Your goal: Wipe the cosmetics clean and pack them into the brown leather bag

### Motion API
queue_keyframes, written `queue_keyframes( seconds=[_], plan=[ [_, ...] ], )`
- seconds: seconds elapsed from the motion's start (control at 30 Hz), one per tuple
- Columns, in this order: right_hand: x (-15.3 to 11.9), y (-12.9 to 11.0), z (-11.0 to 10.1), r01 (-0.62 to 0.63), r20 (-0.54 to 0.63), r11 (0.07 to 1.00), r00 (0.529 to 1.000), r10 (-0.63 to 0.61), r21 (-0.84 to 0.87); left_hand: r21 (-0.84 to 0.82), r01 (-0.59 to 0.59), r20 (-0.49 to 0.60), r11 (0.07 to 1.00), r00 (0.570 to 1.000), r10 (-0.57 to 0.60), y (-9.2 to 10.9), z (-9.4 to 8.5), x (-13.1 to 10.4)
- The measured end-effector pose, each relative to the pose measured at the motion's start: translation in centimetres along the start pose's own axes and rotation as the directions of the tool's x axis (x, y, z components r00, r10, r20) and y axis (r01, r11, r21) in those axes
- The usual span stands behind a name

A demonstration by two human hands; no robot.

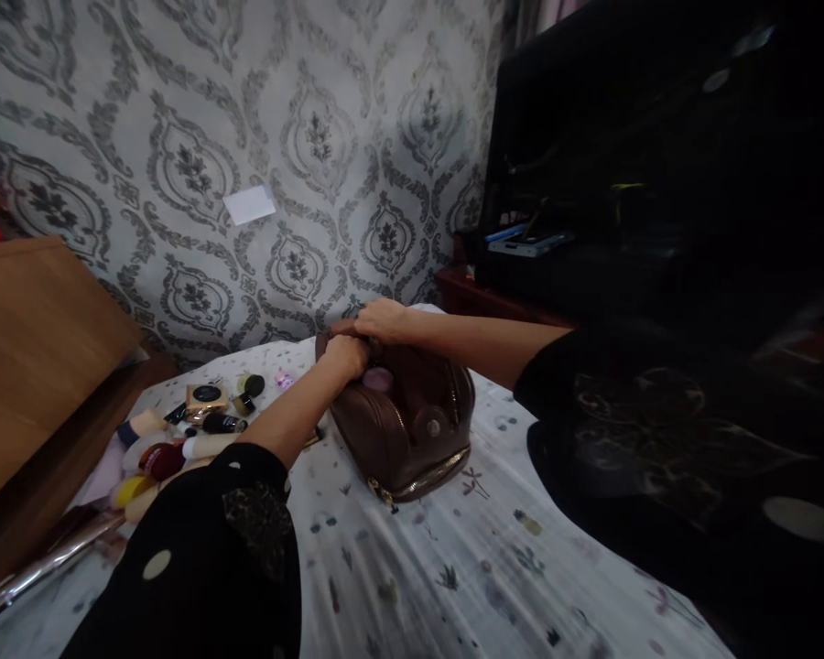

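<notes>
A brown leather-look toiletry bag (pixel 405 448) stands on the patterned cloth with its top open. Its gold zipper runs along the near side, and a flap with a metal snap lies over the near rim. My left hand (pixel 349 355) is closed on the bag's far left rim. Beside it, my right hand (pixel 383 322) has its fingers curled over the far edge of the same bag. The fingertips of both hands are partly hidden. A pinkish round item (pixel 377 378) shows inside the bag, near my left hand.
Bottles, jars and a gold-edged compact (pixel 207 398) lie in a heap on the white cloth (pixel 398 577) to the left. A brown wooden panel (pixel 41 339) stands at far left. Patterned wallpaper (pixel 316 137) is behind; a large dark screen (pixel 632 183) stands at right.
</notes>
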State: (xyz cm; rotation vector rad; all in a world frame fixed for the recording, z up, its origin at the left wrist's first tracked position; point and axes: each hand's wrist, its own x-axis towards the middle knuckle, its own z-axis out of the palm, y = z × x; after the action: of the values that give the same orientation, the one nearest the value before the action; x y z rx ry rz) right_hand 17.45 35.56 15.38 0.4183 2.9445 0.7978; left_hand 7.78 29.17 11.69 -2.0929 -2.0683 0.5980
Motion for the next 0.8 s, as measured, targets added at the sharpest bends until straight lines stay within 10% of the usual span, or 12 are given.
queue_keyframes(
  seconds=[0.4, 0.8],
  plan=[
    [0.6, 0.3, 0.4, -0.014, -0.007, 1.0, 1.0, 0.014, 0.025, 0.042, -0.172, 0.021, 0.984, 0.985, 0.171, 0.0, -2.9, -2.2],
    [0.3, 0.0, -0.6, -0.007, 0.003, 0.998, 1.0, 0.007, 0.063, 0.064, -0.198, 0.04, 0.978, 0.98, 0.196, 1.6, -1.2, -2.0]
  ],
)
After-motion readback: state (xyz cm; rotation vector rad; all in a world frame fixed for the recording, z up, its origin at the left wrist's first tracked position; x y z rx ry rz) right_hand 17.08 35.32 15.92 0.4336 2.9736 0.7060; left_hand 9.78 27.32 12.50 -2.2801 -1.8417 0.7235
